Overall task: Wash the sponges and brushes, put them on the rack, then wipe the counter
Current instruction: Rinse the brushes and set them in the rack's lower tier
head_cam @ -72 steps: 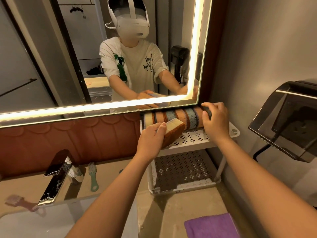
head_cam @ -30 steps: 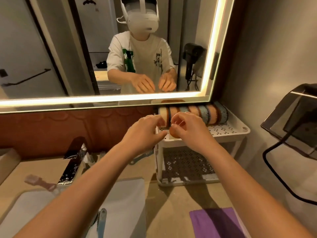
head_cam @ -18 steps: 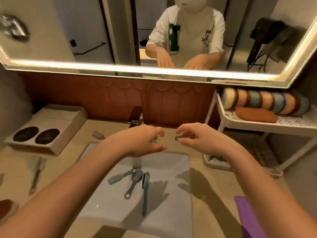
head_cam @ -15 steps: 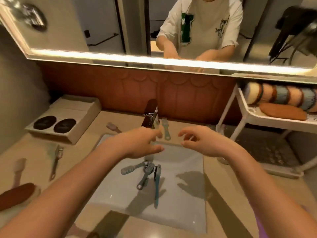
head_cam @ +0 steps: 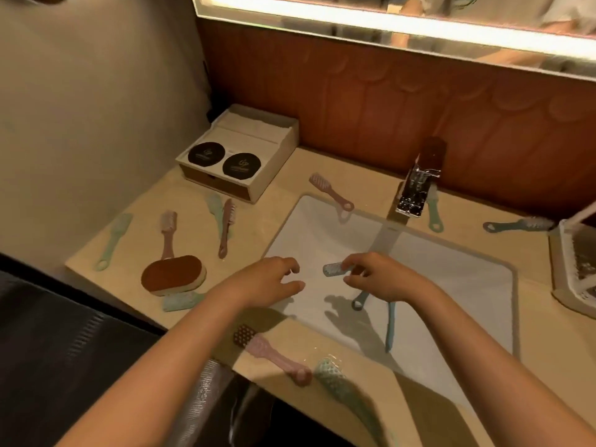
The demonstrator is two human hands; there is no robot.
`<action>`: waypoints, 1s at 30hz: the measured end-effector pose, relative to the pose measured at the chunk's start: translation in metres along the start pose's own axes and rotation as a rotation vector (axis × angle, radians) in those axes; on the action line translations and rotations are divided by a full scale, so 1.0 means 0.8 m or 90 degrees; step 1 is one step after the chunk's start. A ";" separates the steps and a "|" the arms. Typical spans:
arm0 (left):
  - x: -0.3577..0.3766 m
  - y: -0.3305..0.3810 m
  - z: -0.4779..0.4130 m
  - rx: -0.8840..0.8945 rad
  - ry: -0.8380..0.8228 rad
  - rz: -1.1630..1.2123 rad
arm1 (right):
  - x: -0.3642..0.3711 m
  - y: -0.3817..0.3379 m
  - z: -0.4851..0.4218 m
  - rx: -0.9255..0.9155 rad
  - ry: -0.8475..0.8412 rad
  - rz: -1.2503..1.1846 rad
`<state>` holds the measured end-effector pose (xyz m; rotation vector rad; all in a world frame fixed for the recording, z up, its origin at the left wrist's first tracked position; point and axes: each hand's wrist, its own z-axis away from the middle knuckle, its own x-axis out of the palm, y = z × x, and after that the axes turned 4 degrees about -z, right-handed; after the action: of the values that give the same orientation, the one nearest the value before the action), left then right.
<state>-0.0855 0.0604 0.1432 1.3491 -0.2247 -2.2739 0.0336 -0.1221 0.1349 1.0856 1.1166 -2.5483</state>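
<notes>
Lowest in the frame, a pink brush (head_cam: pixel 274 353) and a pale green brush (head_cam: pixel 335 379) lie at the front edge of the counter (head_cam: pixel 532 317), the pink one just beside the left forearm. A careless sweep of that arm could knock either to the floor.

Above them, both hands hang over the sink (head_cam: pixel 451 285). The left hand (head_cam: pixel 267 282) has loosely curled fingers and holds nothing. The right hand (head_cam: pixel 383 279) curls thumb and forefinger close to the head of a grey-blue brush (head_cam: pixel 333 269), but I cannot tell whether they pinch it or it lies in the basin beneath. A teal brush (head_cam: pixel 390 327) and the ring end of another show below that hand. A light pinch on a wet handle could let the brush drop back.

At middle left, a brown-topped sponge (head_cam: pixel 172 274) and several pink and green brushes lie on the counter, seemingly unwashed and easy to overlook. Farther back, a pink brush (head_cam: pixel 332 196) sits at the basin's rear rim, near the faucet (head_cam: pixel 416 191). The white rack (head_cam: pixel 577 269) shows at the right edge, well apart from the left-hand items, so carrying them across may drip on the counter.
</notes>
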 end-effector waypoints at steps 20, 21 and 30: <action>0.032 -0.281 0.038 -0.432 0.297 0.219 | 0.184 -0.201 -0.167 -0.048 -0.077 -0.093; 0.032 -0.287 0.036 -0.439 0.297 0.247 | 0.189 -0.209 -0.172 -0.041 -0.078 -0.119; 0.014 -0.270 0.029 -0.403 0.399 0.354 | 0.206 -0.235 -0.183 0.042 0.055 -0.438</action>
<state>-0.1794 0.2405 0.0653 1.3441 0.2817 -1.2335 -0.0797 0.1353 0.0657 0.9490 1.6772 -3.0753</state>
